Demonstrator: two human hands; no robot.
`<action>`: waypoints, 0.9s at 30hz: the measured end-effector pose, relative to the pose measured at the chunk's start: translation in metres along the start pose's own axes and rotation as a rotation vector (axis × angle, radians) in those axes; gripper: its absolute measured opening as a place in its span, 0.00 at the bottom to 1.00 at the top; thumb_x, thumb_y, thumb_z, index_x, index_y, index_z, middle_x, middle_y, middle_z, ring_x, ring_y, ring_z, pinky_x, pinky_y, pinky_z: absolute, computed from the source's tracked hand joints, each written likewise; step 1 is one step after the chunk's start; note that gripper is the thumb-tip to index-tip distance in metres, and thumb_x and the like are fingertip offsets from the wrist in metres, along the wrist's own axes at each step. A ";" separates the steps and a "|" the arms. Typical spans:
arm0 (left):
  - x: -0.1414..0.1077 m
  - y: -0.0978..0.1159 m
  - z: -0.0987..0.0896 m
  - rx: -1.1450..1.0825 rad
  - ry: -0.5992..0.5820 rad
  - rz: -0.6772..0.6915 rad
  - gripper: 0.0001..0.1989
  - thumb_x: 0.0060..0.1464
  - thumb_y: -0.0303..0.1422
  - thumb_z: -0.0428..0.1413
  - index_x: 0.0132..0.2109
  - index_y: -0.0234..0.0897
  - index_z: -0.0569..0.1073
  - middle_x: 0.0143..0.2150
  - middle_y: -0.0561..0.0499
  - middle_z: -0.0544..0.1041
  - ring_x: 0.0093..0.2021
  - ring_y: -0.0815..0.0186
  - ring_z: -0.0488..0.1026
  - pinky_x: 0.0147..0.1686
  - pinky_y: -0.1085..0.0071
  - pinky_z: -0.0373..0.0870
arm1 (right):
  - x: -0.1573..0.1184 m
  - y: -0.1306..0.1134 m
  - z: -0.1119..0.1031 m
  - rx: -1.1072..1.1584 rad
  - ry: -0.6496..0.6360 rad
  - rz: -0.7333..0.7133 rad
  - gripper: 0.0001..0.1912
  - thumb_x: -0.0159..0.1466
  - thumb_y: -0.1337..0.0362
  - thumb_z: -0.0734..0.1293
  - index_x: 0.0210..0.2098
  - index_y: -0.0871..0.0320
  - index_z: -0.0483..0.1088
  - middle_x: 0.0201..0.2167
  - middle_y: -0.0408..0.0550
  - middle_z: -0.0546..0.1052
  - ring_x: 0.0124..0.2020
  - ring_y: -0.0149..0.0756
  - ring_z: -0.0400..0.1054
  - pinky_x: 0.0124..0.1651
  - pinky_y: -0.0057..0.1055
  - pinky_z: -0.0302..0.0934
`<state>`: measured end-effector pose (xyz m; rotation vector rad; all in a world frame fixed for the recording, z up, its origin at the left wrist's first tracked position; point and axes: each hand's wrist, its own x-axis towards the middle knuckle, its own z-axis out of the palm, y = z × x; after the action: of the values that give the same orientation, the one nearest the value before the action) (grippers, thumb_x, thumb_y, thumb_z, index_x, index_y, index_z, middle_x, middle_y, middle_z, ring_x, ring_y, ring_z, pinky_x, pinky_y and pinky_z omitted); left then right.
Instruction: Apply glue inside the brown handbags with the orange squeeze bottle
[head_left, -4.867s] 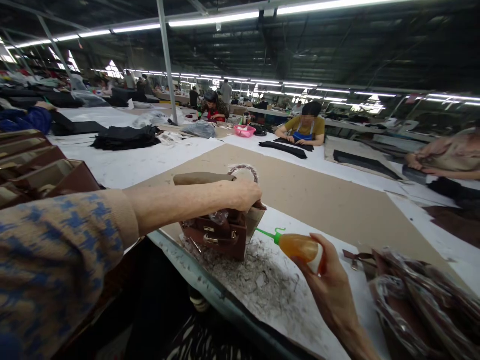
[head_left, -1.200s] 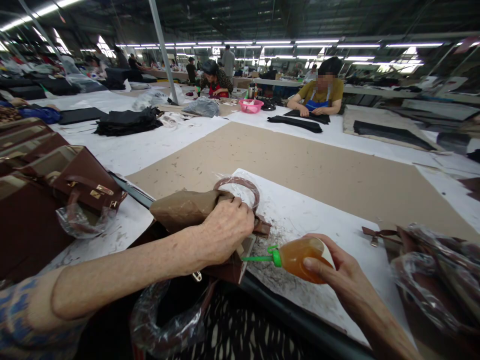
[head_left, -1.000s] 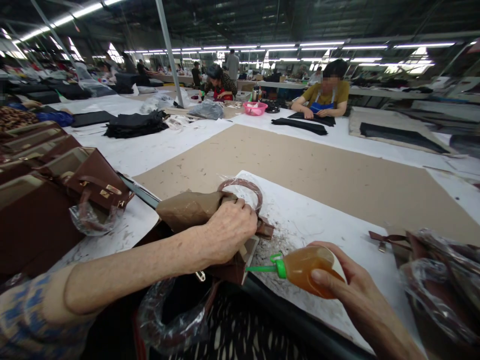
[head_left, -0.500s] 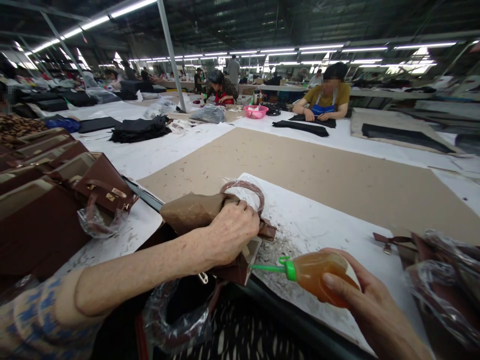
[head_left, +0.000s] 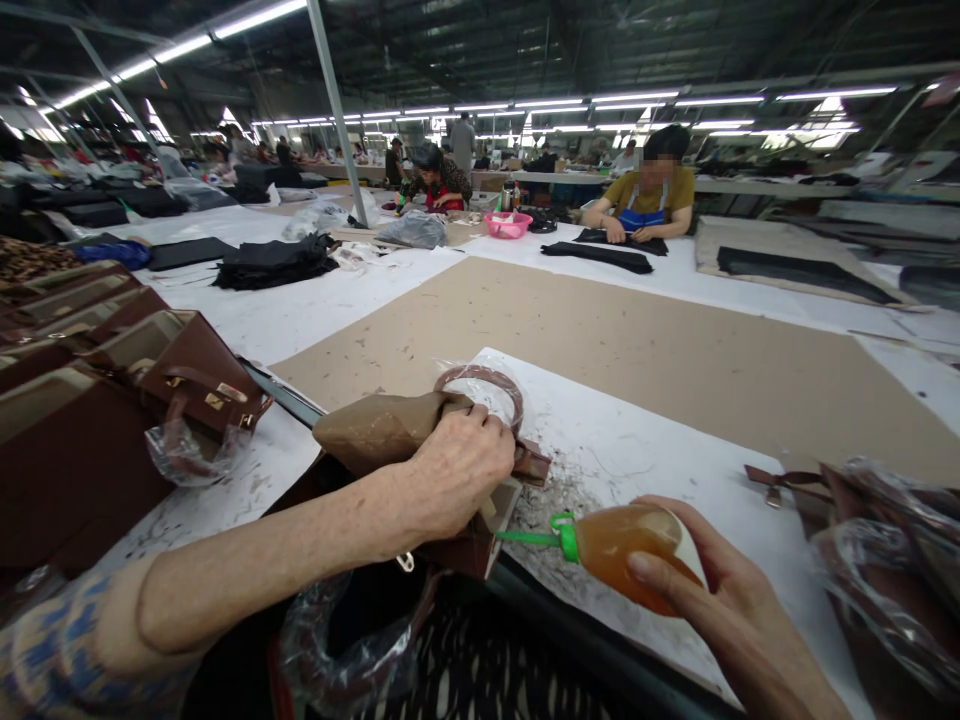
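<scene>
My left hand (head_left: 465, 470) is closed on a brown handbag (head_left: 469, 555), gripping it near its top edge; the fingertips are hidden behind the knuckles. The bag's tan lining (head_left: 379, 428) bulges out to the left of the hand. A plastic-wrapped handle (head_left: 487, 378) arches up behind it, and a second wrapped handle (head_left: 300, 640) hangs below. My right hand (head_left: 709, 570) is wrapped round a squeeze bottle (head_left: 630, 555) of amber liquid, tipped on its side. Its green nozzle (head_left: 525, 538) points left, with the tip at the bag's edge.
Several brown handbags (head_left: 82, 440) stand in a row on the left. Another bag with wrapped handles (head_left: 862, 560) lies at the right. Beige board (head_left: 600, 350) covers the table beyond. Across it, a co-worker (head_left: 649, 200) handles black pieces near a pink basket (head_left: 508, 226).
The bottle and my right hand have shifted slightly left in the view, with the nozzle still at the bag's edge. The whole scene has drifted a little left; both grips are the same.
</scene>
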<state>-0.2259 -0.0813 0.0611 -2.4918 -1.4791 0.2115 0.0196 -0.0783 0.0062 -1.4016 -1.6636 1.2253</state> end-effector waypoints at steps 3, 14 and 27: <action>0.000 0.000 0.001 -0.006 0.002 -0.001 0.15 0.37 0.24 0.56 0.38 0.27 0.68 0.36 0.40 0.70 0.37 0.54 0.65 0.32 0.61 0.66 | 0.009 0.008 0.000 -0.050 -0.023 -0.062 0.22 0.56 0.48 0.66 0.45 0.54 0.65 0.40 0.43 0.72 0.43 0.42 0.64 0.37 0.27 0.61; 0.001 -0.002 -0.003 -0.030 -0.009 -0.011 0.17 0.35 0.24 0.56 0.38 0.26 0.68 0.36 0.40 0.70 0.37 0.53 0.65 0.32 0.60 0.66 | 0.023 0.029 0.011 -0.349 0.120 -0.256 0.26 0.57 0.45 0.66 0.49 0.54 0.62 0.36 0.44 0.71 0.29 0.38 0.63 0.29 0.29 0.56; 0.000 -0.018 0.010 -0.071 0.099 -0.061 0.09 0.46 0.29 0.55 0.37 0.32 0.67 0.36 0.44 0.70 0.36 0.56 0.66 0.33 0.60 0.65 | 0.045 0.030 -0.022 -0.632 0.436 -0.713 0.23 0.64 0.49 0.60 0.52 0.56 0.60 0.45 0.54 0.67 0.44 0.47 0.64 0.41 0.38 0.61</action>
<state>-0.2439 -0.0713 0.0561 -2.4681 -1.5456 0.0242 0.0403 -0.0289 -0.0183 -1.1072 -2.0280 -0.0162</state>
